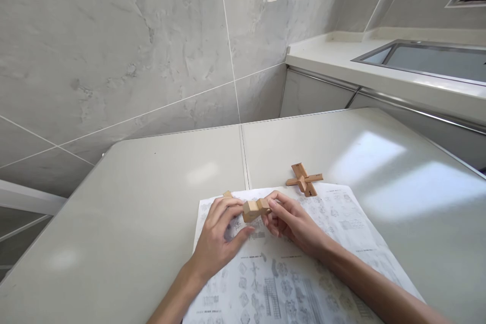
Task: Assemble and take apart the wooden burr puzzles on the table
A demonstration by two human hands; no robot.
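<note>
A notched light wooden puzzle piece [250, 209] is held above a printed sheet. My right hand [290, 220] pinches its right end between thumb and fingers. On the other side, my left hand [220, 233] has curved fingers whose tips reach the piece's left end, with the thumb spread apart below; whether they touch it is hard to tell. Just beyond the left fingers, part of another small wooden piece [227, 194] shows. A cross-shaped assembly of darker wooden pieces [304, 180] lies at the sheet's far edge, beyond my right hand.
The printed instruction sheet [266, 273], covered in small diagrams, lies on a glossy pale table [132, 212] with a seam down its middle. A grey tiled wall [170, 50] rises behind. At the right stands a white counter [334, 55] with a sink [425, 61].
</note>
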